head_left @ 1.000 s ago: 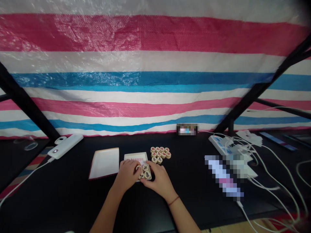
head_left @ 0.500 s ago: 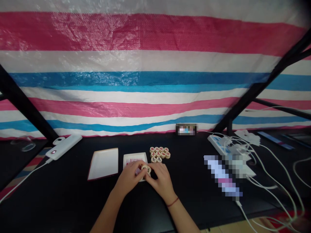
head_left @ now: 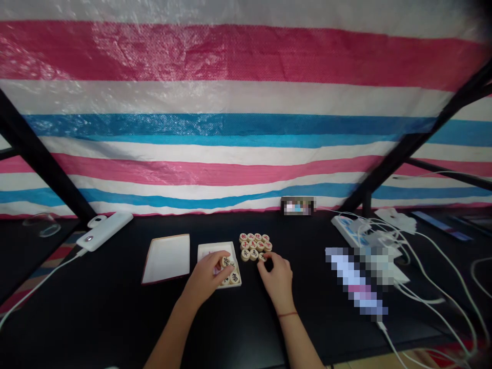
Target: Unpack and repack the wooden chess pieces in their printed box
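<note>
My left hand is over a shallow white box, its thumb and fingers closed around a round Chinese chess piece. More pieces with black characters lie in the box's near right corner, such as one chess piece. To the right of the box, my right hand pinches a chess piece at the right end of the nearest row. That row belongs to a group of stacked pieces, red-lettered at the back and black-lettered in front. My left hand hides part of the box's inside.
The open box lid lies to the left. A white power bank with a cable is farther left. At the right are a power strip, tangled white cables and a blurred-out device. A striped sheet hangs behind the black table.
My right hand has left the box and moved right to the front row, bringing a chess piece to its end. My left hand has stayed at the box.
</note>
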`<state>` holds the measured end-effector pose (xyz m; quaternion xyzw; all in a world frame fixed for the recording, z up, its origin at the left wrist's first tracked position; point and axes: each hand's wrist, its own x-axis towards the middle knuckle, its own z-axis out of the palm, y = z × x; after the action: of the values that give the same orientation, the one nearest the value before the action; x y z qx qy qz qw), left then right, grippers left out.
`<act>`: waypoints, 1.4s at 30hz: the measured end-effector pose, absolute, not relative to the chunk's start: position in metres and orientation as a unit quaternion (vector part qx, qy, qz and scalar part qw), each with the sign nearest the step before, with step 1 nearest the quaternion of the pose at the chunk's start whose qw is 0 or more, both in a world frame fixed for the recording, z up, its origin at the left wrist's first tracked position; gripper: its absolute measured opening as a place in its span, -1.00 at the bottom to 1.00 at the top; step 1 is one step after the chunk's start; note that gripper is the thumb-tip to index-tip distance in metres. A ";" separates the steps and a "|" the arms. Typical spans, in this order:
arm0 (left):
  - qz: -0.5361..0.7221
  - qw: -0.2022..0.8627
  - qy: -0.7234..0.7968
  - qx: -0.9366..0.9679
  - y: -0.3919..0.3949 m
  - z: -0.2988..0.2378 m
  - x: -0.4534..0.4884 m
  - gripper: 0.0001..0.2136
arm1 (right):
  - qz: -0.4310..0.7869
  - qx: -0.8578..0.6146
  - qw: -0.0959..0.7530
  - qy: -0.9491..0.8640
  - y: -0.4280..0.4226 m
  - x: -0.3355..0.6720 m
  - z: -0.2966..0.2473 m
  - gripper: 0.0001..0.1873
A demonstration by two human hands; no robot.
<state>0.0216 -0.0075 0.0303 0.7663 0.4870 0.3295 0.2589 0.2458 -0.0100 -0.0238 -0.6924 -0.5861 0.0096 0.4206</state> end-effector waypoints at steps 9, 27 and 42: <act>0.318 0.166 0.419 0.834 -0.011 0.021 0.033 -0.68 | 0.070 -0.470 0.511 -0.716 -0.025 0.211 0.005 -0.90; 0.315 0.161 0.470 0.809 -0.005 0.025 0.027 -0.71 | 0.042 -0.716 0.427 -0.550 -0.009 0.250 -0.023 -0.72; 0.313 0.172 0.477 0.803 -0.004 0.023 0.028 -0.75 | 0.041 -0.719 0.393 -0.572 -0.011 0.246 -0.020 -0.73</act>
<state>0.0279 -0.0042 0.0233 0.8028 0.4773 0.3134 0.1717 0.2462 -0.0108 -0.0202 -0.7190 -0.5717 0.0413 0.3931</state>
